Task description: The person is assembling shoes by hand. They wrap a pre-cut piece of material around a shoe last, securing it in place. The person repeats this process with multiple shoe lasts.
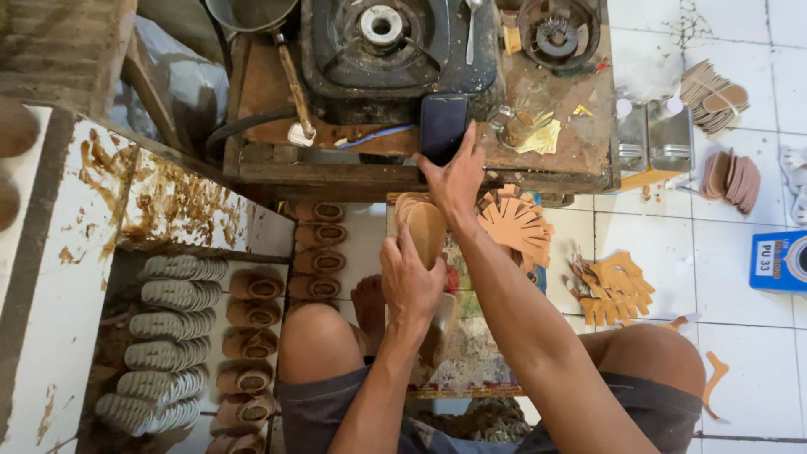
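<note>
Head view of a seated person working over a low surface [471, 361] between the knees. The left hand [409, 282] is curling its fingers [393, 250] around the near edge of a tan insole [427, 229], which is topping a small stack; the insole's long axis is running away from the body, toe end pointing toward the stove bench [580, 160]. The right hand [458, 176] is reaching farther out, directly beyond the insole along that same axis, with its fingers [440, 161] lying spread against the lower edge of a dark phone [443, 124] that is resting at the bench's front edge; whether they are gripping it or only touching cannot be told. The left hand is therefore the nearer one to the insole, being already on it, while the right is lying just past its far end. A fan of tan cut pieces [514, 225] is sitting just right of the right wrist, and more orange-tan pieces [614, 287] are lying on the tiled floor [740, 336]. Rows of soles [172, 336] and straps [252, 345] are filling the shelf at left. A burner [380, 25] is standing above the phone
</note>
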The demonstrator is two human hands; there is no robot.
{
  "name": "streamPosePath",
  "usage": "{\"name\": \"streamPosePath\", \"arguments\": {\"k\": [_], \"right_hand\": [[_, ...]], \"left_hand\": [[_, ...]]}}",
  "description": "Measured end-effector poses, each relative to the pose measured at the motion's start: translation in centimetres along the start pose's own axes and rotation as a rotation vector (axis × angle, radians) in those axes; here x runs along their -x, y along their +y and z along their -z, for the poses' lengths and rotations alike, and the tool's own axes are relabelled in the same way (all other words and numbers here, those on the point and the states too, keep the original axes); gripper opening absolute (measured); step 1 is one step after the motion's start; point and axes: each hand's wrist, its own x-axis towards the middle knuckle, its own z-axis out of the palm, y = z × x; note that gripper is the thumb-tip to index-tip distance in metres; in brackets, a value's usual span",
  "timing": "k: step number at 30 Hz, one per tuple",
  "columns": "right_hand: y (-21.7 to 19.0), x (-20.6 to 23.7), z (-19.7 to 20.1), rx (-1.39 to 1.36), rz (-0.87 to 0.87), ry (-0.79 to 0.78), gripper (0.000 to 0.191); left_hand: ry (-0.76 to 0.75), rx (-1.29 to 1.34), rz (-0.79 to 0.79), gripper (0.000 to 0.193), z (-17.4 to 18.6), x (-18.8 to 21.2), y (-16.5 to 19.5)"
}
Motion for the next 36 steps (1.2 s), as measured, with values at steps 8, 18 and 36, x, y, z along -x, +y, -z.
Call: {"name": "streamPosePath", "arguments": {"k": [8, 18, 36], "right_hand": [[3.0, -2.1, 2.3, -0.648, 0.059, -0.237, 0.042], [3.7, -3.6, 2.9, -0.523, 0.056, -0.184, 0.026], [6.3, 1.1, 6.9, -0.449, 0.088, -0.095, 0.033]], "left_hand": [[0.119, 0.107, -0.071, 0.077, 0.4, 0.4, 0.2], [-0.022, 0.745, 0.218, 0.021, 12.1, 5.4, -1.6], [0.112, 0.456, 0.163, 0.034, 17.8, 12.0, -6.7]]}}
